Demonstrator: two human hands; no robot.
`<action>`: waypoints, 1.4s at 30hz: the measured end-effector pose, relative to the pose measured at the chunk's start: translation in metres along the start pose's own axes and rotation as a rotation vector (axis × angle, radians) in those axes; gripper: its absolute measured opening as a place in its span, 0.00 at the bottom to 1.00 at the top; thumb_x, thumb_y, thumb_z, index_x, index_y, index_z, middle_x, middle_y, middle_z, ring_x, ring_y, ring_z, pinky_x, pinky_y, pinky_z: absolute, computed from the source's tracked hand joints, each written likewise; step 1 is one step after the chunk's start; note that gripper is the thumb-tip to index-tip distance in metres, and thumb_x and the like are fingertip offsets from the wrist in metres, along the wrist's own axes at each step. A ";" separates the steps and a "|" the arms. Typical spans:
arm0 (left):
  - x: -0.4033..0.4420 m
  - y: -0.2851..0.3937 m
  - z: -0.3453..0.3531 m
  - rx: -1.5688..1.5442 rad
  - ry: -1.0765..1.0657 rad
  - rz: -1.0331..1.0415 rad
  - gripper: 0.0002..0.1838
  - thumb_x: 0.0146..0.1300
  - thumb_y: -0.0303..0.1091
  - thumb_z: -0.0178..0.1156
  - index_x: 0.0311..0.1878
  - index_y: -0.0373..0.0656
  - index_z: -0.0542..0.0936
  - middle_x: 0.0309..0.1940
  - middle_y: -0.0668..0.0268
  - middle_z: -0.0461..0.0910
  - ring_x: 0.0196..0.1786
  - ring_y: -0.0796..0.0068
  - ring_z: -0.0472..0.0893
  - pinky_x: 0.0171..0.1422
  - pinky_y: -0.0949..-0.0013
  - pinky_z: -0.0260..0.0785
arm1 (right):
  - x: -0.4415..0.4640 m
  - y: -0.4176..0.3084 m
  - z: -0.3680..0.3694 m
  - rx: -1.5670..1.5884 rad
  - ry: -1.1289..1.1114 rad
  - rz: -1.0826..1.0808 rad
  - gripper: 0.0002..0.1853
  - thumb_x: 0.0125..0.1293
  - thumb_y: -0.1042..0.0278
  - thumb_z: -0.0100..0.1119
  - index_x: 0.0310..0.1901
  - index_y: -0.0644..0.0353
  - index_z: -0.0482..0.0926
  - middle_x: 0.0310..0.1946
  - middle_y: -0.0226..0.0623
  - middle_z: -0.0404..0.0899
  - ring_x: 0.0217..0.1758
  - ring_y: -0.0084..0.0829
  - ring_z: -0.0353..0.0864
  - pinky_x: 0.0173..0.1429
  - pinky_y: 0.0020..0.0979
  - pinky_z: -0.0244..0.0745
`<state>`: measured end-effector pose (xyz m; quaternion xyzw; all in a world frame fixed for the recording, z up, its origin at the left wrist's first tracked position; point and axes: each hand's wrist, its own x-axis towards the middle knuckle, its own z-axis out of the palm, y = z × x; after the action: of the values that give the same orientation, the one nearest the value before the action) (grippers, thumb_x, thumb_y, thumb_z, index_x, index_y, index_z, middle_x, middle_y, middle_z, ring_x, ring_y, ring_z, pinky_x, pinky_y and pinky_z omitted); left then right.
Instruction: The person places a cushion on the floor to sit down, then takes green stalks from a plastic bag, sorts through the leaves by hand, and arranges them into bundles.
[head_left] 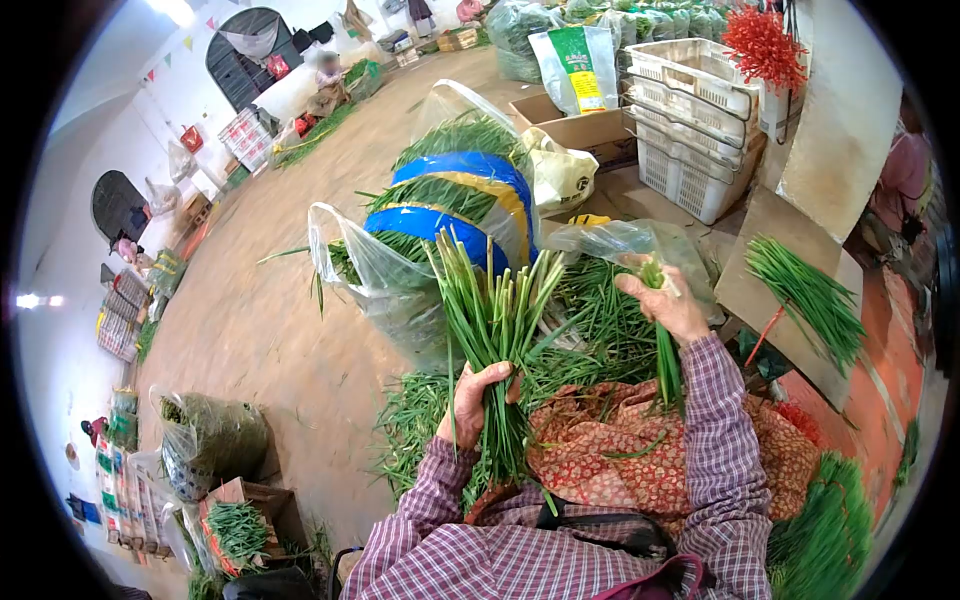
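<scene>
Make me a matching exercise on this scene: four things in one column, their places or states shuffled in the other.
1. left hand
2. right hand
3. white crates
4. red strands

A. stacked, right of the cardboard box in the picture
B. holding the thin bunch
C. hanging near the top of the picture
D. gripping the thick bunch

Pairs: 1-D, 2-B, 3-A, 4-C

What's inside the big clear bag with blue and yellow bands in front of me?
Long green leaves show above and between the bands; whatever sits behind them or deeper is covered.
</scene>
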<state>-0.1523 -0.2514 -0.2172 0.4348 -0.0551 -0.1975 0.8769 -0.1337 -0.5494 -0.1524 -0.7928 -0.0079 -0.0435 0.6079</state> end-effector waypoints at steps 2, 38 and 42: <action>0.003 -0.006 0.002 -0.002 -0.054 -0.042 0.14 0.57 0.30 0.63 0.44 0.37 0.72 0.22 0.65 0.72 0.18 0.72 0.71 0.21 0.71 0.63 | 0.007 0.010 0.008 0.197 -0.125 -0.060 0.33 0.58 0.49 0.67 0.57 0.65 0.73 0.29 0.29 0.79 0.21 0.14 0.70 0.25 0.18 0.69; 0.012 0.014 0.002 -0.003 0.008 0.008 0.10 0.61 0.31 0.63 0.43 0.41 0.74 0.24 0.65 0.76 0.24 0.71 0.77 0.32 0.67 0.73 | -0.001 0.047 -0.007 0.137 0.547 -0.121 0.17 0.66 0.49 0.54 0.41 0.54 0.78 0.31 0.32 0.80 0.32 0.26 0.79 0.41 0.32 0.76; 0.006 0.006 0.017 0.182 0.070 -0.045 0.10 0.60 0.30 0.64 0.42 0.39 0.76 0.25 0.64 0.77 0.21 0.74 0.76 0.27 0.71 0.71 | 0.003 0.021 0.016 0.143 0.360 -0.230 0.17 0.64 0.55 0.59 0.45 0.59 0.75 0.31 0.31 0.78 0.30 0.23 0.79 0.31 0.25 0.80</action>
<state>-0.1492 -0.2630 -0.2022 0.5204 -0.0324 -0.1960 0.8305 -0.1281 -0.5399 -0.1767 -0.7209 0.0071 -0.2526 0.6453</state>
